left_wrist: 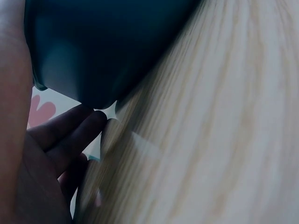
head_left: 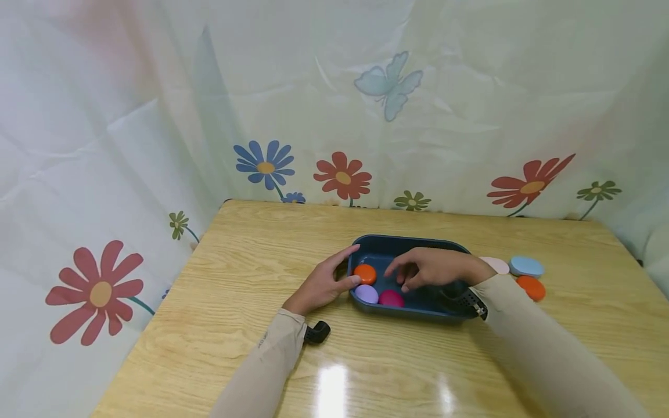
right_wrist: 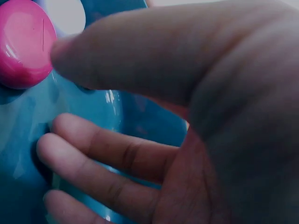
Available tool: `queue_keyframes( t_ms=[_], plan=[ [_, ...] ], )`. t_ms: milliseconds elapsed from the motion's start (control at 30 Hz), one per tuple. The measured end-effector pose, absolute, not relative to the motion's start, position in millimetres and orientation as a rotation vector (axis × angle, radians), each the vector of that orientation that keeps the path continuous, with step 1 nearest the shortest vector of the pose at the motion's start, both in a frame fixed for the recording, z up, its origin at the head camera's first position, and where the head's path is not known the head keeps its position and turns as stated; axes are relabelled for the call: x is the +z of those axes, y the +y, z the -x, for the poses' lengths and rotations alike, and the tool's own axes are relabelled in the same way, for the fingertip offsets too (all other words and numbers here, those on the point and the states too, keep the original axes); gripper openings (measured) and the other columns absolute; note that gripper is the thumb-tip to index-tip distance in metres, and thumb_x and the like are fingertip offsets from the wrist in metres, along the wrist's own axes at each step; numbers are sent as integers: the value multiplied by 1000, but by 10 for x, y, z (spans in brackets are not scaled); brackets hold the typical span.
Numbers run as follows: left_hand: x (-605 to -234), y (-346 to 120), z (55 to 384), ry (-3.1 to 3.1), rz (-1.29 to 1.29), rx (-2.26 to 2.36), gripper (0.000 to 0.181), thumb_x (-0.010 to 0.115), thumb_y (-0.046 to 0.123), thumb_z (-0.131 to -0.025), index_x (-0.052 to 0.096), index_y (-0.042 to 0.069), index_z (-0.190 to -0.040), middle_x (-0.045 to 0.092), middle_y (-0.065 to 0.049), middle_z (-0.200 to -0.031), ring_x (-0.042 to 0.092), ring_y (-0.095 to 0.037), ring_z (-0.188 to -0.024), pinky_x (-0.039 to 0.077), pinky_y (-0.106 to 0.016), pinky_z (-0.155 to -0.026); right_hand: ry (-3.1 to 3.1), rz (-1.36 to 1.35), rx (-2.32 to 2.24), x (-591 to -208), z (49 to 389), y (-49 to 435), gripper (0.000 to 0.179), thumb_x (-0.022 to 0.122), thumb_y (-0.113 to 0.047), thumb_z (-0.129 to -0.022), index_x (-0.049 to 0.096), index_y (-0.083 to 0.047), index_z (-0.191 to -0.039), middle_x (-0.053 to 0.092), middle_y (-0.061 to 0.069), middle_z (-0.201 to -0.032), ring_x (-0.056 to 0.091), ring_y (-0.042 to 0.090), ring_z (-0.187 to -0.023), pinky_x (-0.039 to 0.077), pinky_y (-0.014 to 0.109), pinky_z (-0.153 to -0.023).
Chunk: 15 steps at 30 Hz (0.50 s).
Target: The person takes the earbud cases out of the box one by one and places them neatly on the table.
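A dark blue oblong plastic bin (head_left: 418,313) sits on the table. Its left end is held by my left hand (head_left: 326,278), thumb over the rim and other fingers against the outside, as the left wrist view shows (left_wrist: 70,135). Inside that end lie an orange disc (head_left: 365,273), a lilac disc (head_left: 367,294) and a magenta disc (head_left: 391,298), all rounded and smooth. My right hand (head_left: 428,268) reaches over the bin with nothing between its loosely bent fingers. In the right wrist view its thumb tip is right at the magenta disc (right_wrist: 25,44).
Right of the bin on the wooden table (head_left: 251,249) lie a light blue piece (head_left: 527,266), another orange disc (head_left: 532,287) and a pale pink piece (head_left: 493,265), partly behind the right arm. A flower-printed curtain (head_left: 303,87) hangs behind and to the left.
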<state>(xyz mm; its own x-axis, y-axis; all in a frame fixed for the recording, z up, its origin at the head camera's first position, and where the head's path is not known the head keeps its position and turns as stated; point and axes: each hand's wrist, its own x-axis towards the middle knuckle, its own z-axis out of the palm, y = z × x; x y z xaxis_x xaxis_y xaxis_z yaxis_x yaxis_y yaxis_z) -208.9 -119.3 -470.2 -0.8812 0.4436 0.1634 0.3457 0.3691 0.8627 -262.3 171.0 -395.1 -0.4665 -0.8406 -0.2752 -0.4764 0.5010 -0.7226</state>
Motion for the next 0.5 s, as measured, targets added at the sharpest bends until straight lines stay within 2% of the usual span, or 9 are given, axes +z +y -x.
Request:
queue_keyframes(
  t_ms=[167, 333, 500],
  plan=[
    [-4748, -1177, 2121, 2530, -730, 1543, 65, 66, 36, -99, 33, 41, -155, 31, 13, -159, 29, -12, -146, 26, -43, -118, 2109, 1095, -735, -3990, 2642, 1688, 35, 74, -16, -91, 68, -13, -125, 65, 6, -103, 58, 21, -90, 52, 32, -77],
    [-4758, -1181, 2115, 2536, -701, 1532, 65, 66, 35, -99, 33, 43, -155, 31, 14, -159, 28, -11, -146, 25, -42, -119, 2075, 1085, -707, -4009, 2621, 1609, 36, 76, -15, -89, 69, -17, -124, 62, 5, -93, 53, 17, -76, 47, 27, -65],
    [-4770, -1175, 2103, 2538, -697, 1535, 65, 66, 35, -99, 33, 44, -154, 31, 16, -158, 28, -10, -146, 25, -40, -119, 2068, 1030, -678, -3980, 2559, 1558, 37, 78, -12, -87, 70, -19, -122, 61, 7, -91, 51, 17, -72, 45, 27, -62]
  ],
)
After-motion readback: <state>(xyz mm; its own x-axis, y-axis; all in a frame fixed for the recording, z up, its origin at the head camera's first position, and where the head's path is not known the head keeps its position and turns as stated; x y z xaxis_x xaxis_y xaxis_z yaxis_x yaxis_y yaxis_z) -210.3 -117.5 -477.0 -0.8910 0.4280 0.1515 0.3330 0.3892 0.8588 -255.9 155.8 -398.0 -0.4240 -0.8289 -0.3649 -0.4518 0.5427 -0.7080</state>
